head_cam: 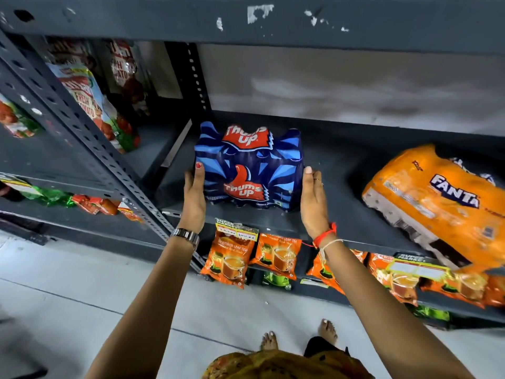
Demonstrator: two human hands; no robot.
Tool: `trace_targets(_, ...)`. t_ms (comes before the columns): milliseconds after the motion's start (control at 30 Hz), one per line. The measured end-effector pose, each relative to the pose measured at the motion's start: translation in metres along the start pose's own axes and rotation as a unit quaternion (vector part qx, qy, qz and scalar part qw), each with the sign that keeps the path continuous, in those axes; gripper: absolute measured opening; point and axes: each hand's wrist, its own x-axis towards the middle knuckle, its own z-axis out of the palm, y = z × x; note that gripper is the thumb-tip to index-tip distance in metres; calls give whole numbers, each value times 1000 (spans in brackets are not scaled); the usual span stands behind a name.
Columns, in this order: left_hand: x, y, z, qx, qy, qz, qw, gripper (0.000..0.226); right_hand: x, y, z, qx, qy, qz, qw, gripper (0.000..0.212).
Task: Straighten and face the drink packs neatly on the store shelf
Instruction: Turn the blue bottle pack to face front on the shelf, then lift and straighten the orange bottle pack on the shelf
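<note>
The shelf point(341, 170) carries two drink packs. The orange Fanta pack point(437, 203), the bigger one, lies tipped on its side at the right end, overhanging the front edge, so I judge it needs straightening next. The blue Thums Up pack point(250, 166) stands upright near the shelf's left front corner, label toward me. My left hand point(194, 195) and right hand point(314, 201) press flat against its two sides, fingers extended, to square it to the edge.

Dark shelf point(341, 170) carries Thums Up pack point(247, 165) and Fanta pack point(437, 203).
</note>
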Motion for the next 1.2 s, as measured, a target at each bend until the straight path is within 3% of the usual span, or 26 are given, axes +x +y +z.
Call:
trace_targets(167, -23, -10, 0, -29, 3, -3, 1000, 71, -16, 6, -9, 17, 11, -18, 1000, 34)
trace_targets(267, -35, 0, 12, -47, 43, 1, 998, 68, -18, 1, -18, 13, -25, -6, 1000, 15)
trace_targets(333, -45, 8, 25, -42, 80, 45, 995, 55, -18, -4, -30, 14, -15, -7, 1000, 9)
trace_targets(400, -56, 12, 42, -19, 130, 127, 983, 45, -20, -15, -50, -4, 44, -37, 998, 7)
trace_targets(500, -71, 17, 74, 48, 201, 266, 942, 51, -21, -29, -97, -78, 141, -103, 982, 25)
trace_targets(600, -84, 20, 119, 175, 211, 411, 870, 51, -21, -37, -157, -195, 241, -104, 945, 39)
trace_targets(667, -97, 16, 162, 233, 146, 503, 820, 50, -26, -41, -194, -195, 275, -91, 937, 43)
trace_targets(733, -108, 7, 200, 281, 47, 536, 794, 47, -34, -37, -212, -234, 293, -68, 925, 51)
trace_targets(800, -118, -4, 238, 327, -59, 497, 801, 47, -42, -29, -226, -264, 330, -57, 904, 58)
trace_targets(867, -122, -14, 271, 372, -136, 394, 830, 50, -45, -16, -245, -239, 365, 17, 900, 67)
trace_targets(933, -119, -22, 292, 399, -156, 281, 859, 52, -43, -4, -265, -137, 347, 163, 913, 80)
trace_targets(1000, -114, -23, 306, 389, -166, 169, 890, 45, -37, 1, -281, 41, 293, 241, 925, 76)
trace_targets(1100, -100, -14, 316, 316, -208, 21, 925, 28, -28, 6, -294, 142, 229, 264, 926, 67)
trace_targets(1200, -85, -5, 316, 332, -252, -46, 908, 22, -19, 12, -307, 163, 192, 241, 937, 59)
